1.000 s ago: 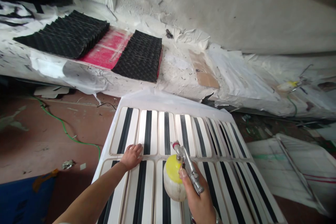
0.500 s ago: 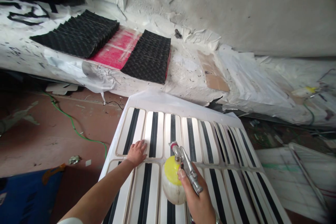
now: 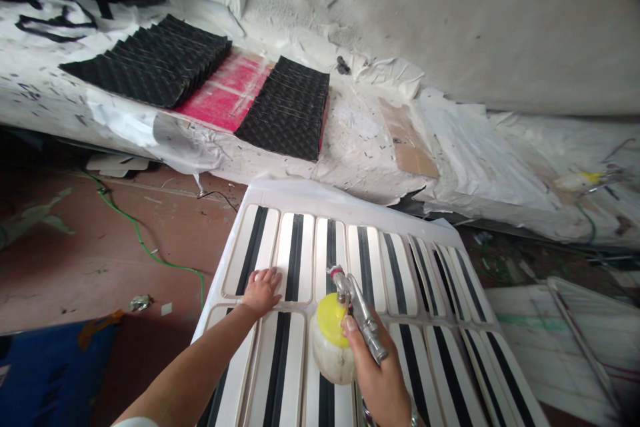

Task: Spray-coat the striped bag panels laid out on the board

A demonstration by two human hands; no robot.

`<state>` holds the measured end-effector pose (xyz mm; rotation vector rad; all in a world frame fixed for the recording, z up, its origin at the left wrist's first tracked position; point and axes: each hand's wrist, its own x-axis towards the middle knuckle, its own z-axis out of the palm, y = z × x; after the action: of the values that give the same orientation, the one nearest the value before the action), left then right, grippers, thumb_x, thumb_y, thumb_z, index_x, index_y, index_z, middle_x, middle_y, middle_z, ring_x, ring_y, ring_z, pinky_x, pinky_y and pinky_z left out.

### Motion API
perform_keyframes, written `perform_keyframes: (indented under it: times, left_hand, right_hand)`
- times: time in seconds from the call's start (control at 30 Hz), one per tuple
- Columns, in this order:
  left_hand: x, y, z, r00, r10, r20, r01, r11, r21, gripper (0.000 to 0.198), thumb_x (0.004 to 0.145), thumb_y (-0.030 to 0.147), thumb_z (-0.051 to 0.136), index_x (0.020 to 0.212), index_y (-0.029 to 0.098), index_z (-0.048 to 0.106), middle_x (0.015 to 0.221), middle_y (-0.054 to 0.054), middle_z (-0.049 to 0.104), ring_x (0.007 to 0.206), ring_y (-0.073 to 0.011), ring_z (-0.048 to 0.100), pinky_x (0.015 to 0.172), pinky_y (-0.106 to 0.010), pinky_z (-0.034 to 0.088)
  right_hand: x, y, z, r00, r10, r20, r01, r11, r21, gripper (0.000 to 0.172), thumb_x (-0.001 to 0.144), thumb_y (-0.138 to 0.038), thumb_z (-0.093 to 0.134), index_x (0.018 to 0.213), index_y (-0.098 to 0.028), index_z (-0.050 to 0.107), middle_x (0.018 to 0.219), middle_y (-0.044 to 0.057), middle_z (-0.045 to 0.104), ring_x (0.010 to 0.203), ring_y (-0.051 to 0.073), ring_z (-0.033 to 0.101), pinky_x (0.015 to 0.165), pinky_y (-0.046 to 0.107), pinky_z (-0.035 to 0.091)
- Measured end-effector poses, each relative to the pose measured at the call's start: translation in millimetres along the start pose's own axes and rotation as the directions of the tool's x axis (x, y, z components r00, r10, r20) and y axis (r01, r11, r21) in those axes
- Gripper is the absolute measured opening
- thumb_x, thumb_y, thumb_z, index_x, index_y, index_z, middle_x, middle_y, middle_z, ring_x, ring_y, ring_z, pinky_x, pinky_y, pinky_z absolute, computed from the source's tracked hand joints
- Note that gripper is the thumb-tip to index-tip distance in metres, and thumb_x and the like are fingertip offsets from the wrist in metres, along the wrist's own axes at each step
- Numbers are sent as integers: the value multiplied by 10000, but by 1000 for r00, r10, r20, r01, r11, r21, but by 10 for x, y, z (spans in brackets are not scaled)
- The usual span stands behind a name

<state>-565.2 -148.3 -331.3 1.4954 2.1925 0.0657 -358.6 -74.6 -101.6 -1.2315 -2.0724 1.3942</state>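
Here, spray gun [image 3: 357,312] gripped in right hand [image 3: 377,373], above striped panels [image 3: 293,257]

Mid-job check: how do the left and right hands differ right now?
The left hand lies flat and open on the striped panels; the right hand is closed around the spray gun. The left hand is farther from the camera than the right hand. Both are bare, over the panels.

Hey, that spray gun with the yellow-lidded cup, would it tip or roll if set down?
Probably tippy: the spray gun carries a bulging cup beside its thin metal body, so weight likely sits off-centre. The cup's rounded wall might roll on the striped panels. The right hand wraps it fully, hinting some heft.
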Motion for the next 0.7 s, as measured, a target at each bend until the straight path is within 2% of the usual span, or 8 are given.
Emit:
perform_keyframes:
  times: [0.17, 0.33, 0.5, 0.7]
  left_hand:
    - [2, -8, 2, 1000, 2, 0, -2, 1000, 1, 585, 839, 409, 541, 1390, 241, 434, 1474, -83, 381, 1328, -281, 349, 1106, -502, 225]
    - [14, -13, 17, 1000, 4, 2, -4, 1000, 4, 632, 838, 417, 545, 1424, 244, 383, 1473, -88, 382, 1326, -281, 350, 1100, -503, 233]
    - [1, -1, -26, 1000, 3, 15, -3, 1000, 18, 625, 842, 417, 545, 1419, 231, 394, 1468, -97, 388, 1319, -278, 364, 1102, -492, 238]
    - [-18, 11, -70, 1000, 1, 11, -1, 1000, 18, 607, 839, 402, 552, 1402, 214, 421, 1473, -85, 384, 1315, -266, 371, 1101, -478, 253]
  right_hand:
    - [14, -8, -36, 999, 4, -44, -5, 1000, -10, 228, 925, -374, 497, 1073, -213, 558, 1002, 39, 634, 873, 126, 609, 796, 205, 516]
    - [67, -41, 7, 1000, -3, -15, 3, 1000, -25, 250, 933, -368, 481, 1110, -206, 552, 1084, 54, 618, 953, 134, 600, 838, 206, 509]
    - [91, -106, 80, 1000, -14, 27, 14, 1000, -20, 307, 926, -366, 487, 1144, -163, 560, 1070, 84, 625, 966, 168, 608, 811, 244, 521]
    - [146, -180, 91, 1000, -19, -15, 19, 999, -27, 284, 920, -372, 488, 1089, -161, 575, 986, 69, 639, 853, 142, 618, 748, 223, 523]
